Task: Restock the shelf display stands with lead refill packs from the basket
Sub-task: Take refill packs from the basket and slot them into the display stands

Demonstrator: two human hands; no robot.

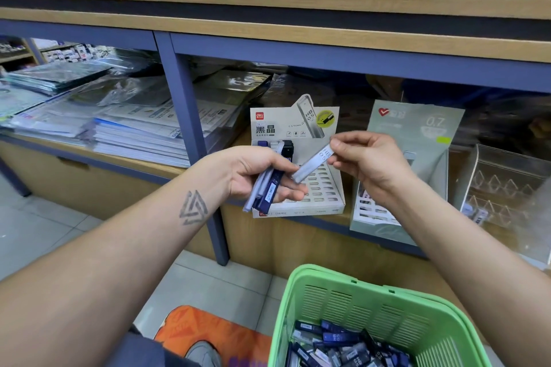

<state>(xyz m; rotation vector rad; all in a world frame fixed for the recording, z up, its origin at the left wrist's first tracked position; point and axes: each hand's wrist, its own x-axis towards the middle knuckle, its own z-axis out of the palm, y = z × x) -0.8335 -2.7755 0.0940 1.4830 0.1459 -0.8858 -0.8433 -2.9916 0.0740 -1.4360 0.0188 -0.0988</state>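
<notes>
Head view: left hand (pixel 262 176) gripping a small bundle of lead refill packs (pixel 265 185), fingers curled round them. Right hand (pixel 366 164) pinching one grey pack (pixel 313 164) marked HB 0.5, holding it tilted above the white display stand (pixel 322 202) on the shelf (pixel 298 220). Lying in the green basket (pixel 372 301) below, more packs (pixel 343 348), possibly dozens.

Shelf (pixel 328 219): wooden with blue frame, runs across the middle of the frame.
Centre: white stand (pixel 316 188) with slotted tray.
Right of it: green stand (pixel 417 134) marked 0.7, then clear rack (pixel 507 185) at right edge.
Left bay: plastic-wrapped paper stacks (pixel 125 125).
Floor (pixel 44 232): pale tiles, lower left.
</notes>
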